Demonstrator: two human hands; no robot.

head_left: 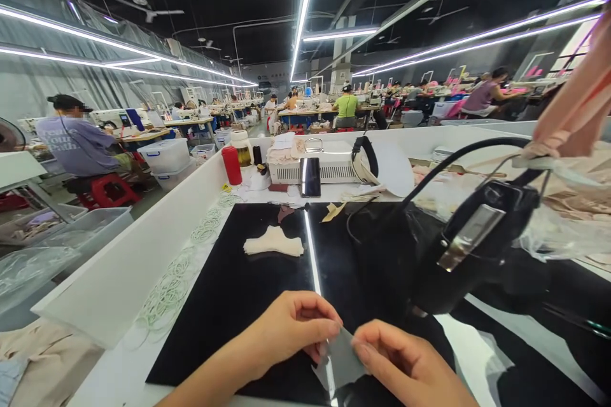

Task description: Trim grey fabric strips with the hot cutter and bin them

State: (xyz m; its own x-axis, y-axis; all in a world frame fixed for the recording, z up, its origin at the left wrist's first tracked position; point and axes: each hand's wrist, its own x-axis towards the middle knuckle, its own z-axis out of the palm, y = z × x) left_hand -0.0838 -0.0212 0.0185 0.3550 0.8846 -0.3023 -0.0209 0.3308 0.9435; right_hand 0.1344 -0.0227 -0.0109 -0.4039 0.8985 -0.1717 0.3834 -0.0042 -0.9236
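Note:
Low over a glossy black board (229, 292), a thin, see-through grey piece of sheet material (342, 359) is stretched between my two hands. My left hand (286, 331) pinches its upper left edge between thumb and fingers. On the other side my right hand (405, 359) pinches its right edge with thumb and forefinger. Whether it is cloth or film I cannot tell. Further back on the board lies a stack of cream fabric pieces (273, 243) cut in a curved shape. Brown and yellowish scraps (333, 211) lie near the board's far edge.
A black machine with a metal plate (470, 238) stands close on the right, beside white pieces (472, 353). Pale green loops (167, 286) line the left side. Behind are a phone (310, 177), a vented white box (334, 172) and a red bottle (231, 165). People sit at sewing tables beyond.

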